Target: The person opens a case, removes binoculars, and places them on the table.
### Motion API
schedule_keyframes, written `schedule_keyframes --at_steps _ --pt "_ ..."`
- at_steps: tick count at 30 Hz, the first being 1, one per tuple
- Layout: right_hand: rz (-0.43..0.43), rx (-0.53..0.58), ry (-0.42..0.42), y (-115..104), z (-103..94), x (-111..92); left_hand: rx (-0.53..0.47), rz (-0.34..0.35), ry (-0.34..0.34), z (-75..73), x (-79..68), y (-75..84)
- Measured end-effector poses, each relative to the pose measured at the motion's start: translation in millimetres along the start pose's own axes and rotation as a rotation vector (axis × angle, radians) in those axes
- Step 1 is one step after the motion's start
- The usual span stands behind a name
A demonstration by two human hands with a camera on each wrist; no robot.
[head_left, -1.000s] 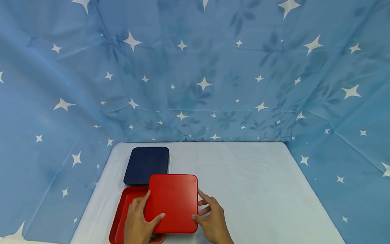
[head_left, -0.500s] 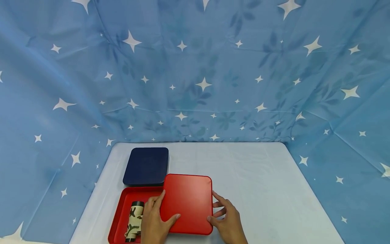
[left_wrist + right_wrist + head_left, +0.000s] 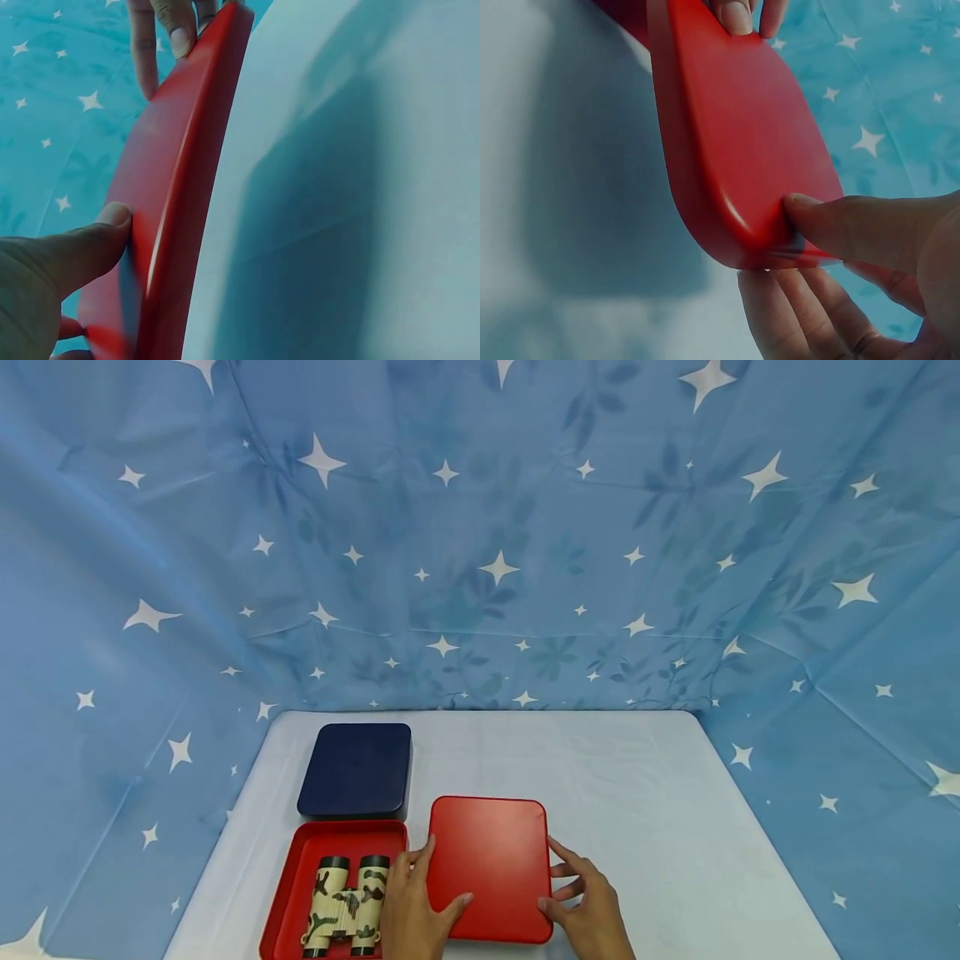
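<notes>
Both hands hold a square red lid (image 3: 489, 868) with rounded corners, one at each side. My left hand (image 3: 420, 902) grips its left side, the thumb lying on top. On the opposite side my right hand (image 3: 588, 902) pinches the edge, thumb above and fingers at the rim, as the right wrist view shows too. A shadow of the lid falls on the white surface in both wrist views, apart from the lid. To the left stands an uncovered red box (image 3: 281, 893), and in it lie camouflage-patterned binoculars (image 3: 347, 906), partly behind my left hand.
Behind the red box sits a dark blue square box (image 3: 356, 768) with its lid on. A white-covered table (image 3: 675, 827) bears everything. Blue curtains (image 3: 480, 527) with white stars enclose its back and sides.
Both hands have carried the red lid to the right, off the red box. The binoculars inside, hidden a second ago, have come into view.
</notes>
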State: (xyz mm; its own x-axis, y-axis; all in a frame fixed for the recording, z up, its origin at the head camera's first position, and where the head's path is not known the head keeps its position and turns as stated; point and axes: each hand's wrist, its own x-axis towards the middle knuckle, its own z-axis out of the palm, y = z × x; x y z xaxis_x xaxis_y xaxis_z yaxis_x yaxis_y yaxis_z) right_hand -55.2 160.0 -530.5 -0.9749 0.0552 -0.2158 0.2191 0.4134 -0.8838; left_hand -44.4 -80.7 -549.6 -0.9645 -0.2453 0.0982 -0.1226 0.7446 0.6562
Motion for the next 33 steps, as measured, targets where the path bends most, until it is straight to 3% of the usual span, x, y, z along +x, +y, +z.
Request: schedule_keyframes --at_steps 19,30,33 --pt "0.017 -0.025 0.000 46.7 7.2 12.5 0.015 0.000 -0.022 38.7 -11.0 -10.5" --pt "0.046 -0.054 0.020 56.0 15.6 20.3 0.026 -0.030 -0.038 50.1 -8.7 -16.9" --pt "0.036 -0.061 0.020 57.9 17.4 21.6 0.029 -0.010 -0.027 52.4 -8.6 -19.5"
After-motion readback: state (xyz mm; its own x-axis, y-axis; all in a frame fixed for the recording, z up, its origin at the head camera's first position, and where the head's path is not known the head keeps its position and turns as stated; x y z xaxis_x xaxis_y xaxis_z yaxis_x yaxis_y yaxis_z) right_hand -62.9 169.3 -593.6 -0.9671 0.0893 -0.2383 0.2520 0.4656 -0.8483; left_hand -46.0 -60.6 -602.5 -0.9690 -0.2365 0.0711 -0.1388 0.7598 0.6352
